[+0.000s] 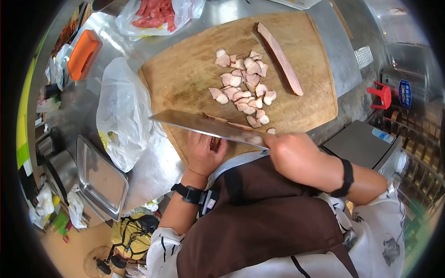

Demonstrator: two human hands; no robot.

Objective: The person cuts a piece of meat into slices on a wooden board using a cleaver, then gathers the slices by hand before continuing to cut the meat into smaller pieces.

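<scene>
My right hand [294, 156] is wrapped round the handle of a wide kitchen knife [199, 126], whose long blade slants across the near side of a round-edged wooden cutting board [181, 69]. Close under the blade, my left hand [202, 152] grips a dark-edged piece of meat [215, 144]; the blade hides its fingertips. Thin brown edges of meat [218, 118] show just beyond the blade. Past the knife lie many small meat slices [250, 78] in a loose pile. One long strip of meat [280, 59] rests whole on the board's right side.
A clear plastic bag [121, 116] lies left of the board. Behind it sit an orange container [84, 54] and a bag of red meat [155, 15]. A metal tray [99, 178] is at the lower left. A red stool [381, 95] stands off to the right.
</scene>
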